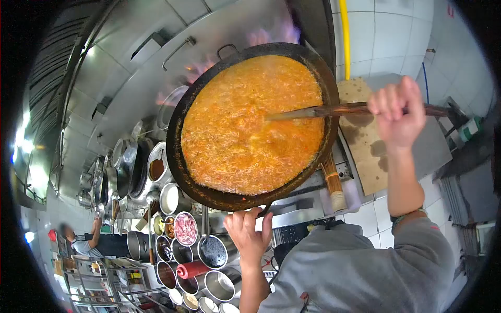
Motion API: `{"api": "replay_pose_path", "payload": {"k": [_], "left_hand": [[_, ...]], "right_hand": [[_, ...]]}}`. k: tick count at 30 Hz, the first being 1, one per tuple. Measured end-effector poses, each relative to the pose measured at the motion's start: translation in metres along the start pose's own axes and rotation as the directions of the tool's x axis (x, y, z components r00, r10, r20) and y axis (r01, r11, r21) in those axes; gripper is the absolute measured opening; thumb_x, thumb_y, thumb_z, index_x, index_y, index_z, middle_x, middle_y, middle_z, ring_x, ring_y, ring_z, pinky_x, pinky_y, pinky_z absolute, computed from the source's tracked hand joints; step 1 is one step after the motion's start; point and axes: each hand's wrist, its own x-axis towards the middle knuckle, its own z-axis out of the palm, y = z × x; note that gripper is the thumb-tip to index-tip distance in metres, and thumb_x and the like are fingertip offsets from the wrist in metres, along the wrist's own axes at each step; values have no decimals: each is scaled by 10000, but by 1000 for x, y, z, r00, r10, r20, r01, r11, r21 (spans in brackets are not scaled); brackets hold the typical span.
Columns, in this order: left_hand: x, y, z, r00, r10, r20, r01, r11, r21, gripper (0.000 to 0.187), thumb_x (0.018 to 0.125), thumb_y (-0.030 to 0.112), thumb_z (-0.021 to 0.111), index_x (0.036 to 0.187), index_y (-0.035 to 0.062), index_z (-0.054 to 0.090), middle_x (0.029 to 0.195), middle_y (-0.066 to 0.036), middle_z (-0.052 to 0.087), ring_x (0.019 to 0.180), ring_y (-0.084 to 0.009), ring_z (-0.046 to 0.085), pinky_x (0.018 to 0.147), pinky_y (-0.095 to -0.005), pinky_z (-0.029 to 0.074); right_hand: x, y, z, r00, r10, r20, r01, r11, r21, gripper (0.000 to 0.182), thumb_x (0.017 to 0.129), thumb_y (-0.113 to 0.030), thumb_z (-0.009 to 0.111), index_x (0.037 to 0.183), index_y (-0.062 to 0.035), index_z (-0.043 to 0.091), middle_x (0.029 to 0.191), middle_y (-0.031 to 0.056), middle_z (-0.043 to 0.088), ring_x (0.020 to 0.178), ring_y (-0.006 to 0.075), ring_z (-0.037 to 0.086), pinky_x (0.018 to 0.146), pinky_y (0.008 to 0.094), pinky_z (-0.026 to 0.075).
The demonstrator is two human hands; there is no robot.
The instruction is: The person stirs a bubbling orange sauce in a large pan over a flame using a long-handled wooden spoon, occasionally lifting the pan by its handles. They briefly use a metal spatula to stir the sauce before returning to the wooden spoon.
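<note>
A large black wok (175, 141) is filled with bubbling orange-red sauce (250, 135). My right hand (397, 110) is closed around the wooden handle of a long spatula (342, 109), whose blade dips into the sauce. At the wok's near rim, my left hand (246, 232) grips the small loop handle (267, 207), its fingers partly hiding it. Flames (271, 35) rise behind the wok's far side.
A bamboo brush (333, 182) stands beside the wok, near a stained board (365, 141). Left of my left hand are a bowl of raw meat (185, 228), a red squeeze bottle (193, 269) and several metal pots (219, 284). Another person (91, 242) stands farther back.
</note>
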Motion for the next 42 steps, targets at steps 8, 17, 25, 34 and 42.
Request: {"api": "replay_pose_path", "payload": {"k": [8,17,25,34,42], "left_hand": [[1,1,2,1000,-24,-12,24,1000,-9,363,812,274,830,1086,142,633,919,-79,565,853,-299,520,778,-431,375],[1,4,1,999,-50,-6,50,999,-1,354,792,253,841,1066,147,644,911,-65,568,864,-290,515,788,-428,365],[1,8,-2,996,-87,-7,87,996,-20,299,803,233,823,1030,116,668,938,-88,604,893,-314,541,798,-439,392],[1,8,-5,997,-69,-44,67,997,-44,322,788,238,836,1038,124,666,920,-64,623,861,-301,560,785,-435,409],[6,8,-8,998,-57,-34,55,998,-43,337,794,245,831,1058,120,664,946,-63,613,887,-297,568,805,-432,414]], "right_hand": [[-36,103,41,962,-159,221,162,987,4,367,1088,-179,426,734,-86,395,553,24,384,483,135,338,520,324,347],[-22,151,61,951,-83,299,156,960,-232,375,1053,-194,522,715,-50,451,635,8,502,589,86,456,549,285,385],[6,135,41,980,-59,189,82,990,-114,399,1067,-164,455,685,-59,414,572,24,386,556,146,424,606,340,424],[16,67,21,965,30,260,-21,999,-39,348,1060,-159,421,720,-103,368,544,-4,302,506,136,318,577,349,354],[25,0,16,967,96,236,-63,988,-144,354,1046,-218,440,718,-125,341,515,-3,302,486,133,306,586,335,368]]}}
